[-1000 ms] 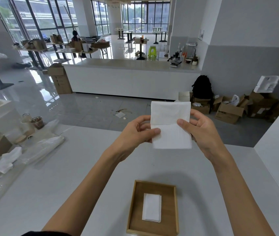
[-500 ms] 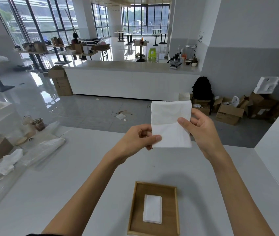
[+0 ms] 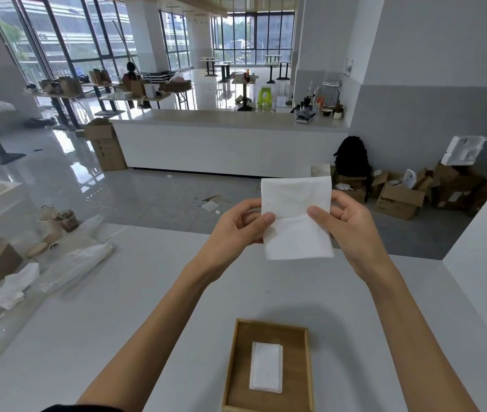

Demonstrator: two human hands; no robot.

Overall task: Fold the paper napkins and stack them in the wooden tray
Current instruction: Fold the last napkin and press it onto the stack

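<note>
- Wooden tray (image 3: pixel 306 367) sits at the bottom centre of the frame on the white table (image 3: pixel 117 292), with a small stack of folded napkins (image 3: pixel 266 367) lying flat inside it, slightly left of its middle
- Paper napkin (image 3: pixel 297 221) is held up in the air above the table, centre-right of the frame and well above the tray; it hangs upright as a rectangle with a horizontal crease across its middle
- Left hand (image 3: pixel 239 230) pinches the napkin's left edge at the crease, thumb on the near face and fingers curled behind
- Right hand (image 3: pixel 352 230) pinches the right edge at the same height, thumb in front, fingers behind the sheet
- Clear plastic wrapping (image 3: pixel 78 266) and crumpled white paper (image 3: pixel 13 286) lie at the left of the frame on the table
- A white counter (image 3: pixel 230 144) crosses the middle distance, and open cardboard boxes (image 3: pixel 399 197) stand on the floor at the right
</note>
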